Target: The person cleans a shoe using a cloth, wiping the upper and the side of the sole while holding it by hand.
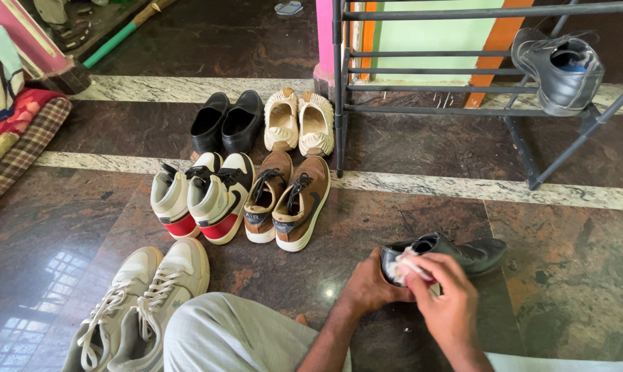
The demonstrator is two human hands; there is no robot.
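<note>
Here the left hand cups the heel of a black dress shoe lying on the dark stone floor, its grip clamped on the heel. The right hand pinches a white cloth against the shoe's heel opening, fingers together. Farther left stand 2 brown sneakers and 2 red-and-white sneakers; 1 matching black shoe sits on the rack.

Brown sneakers sat beside red-and-white high-tops, black loafers and cream slippers lined behind, white sneakers near, one black shoe on the rack.
</note>
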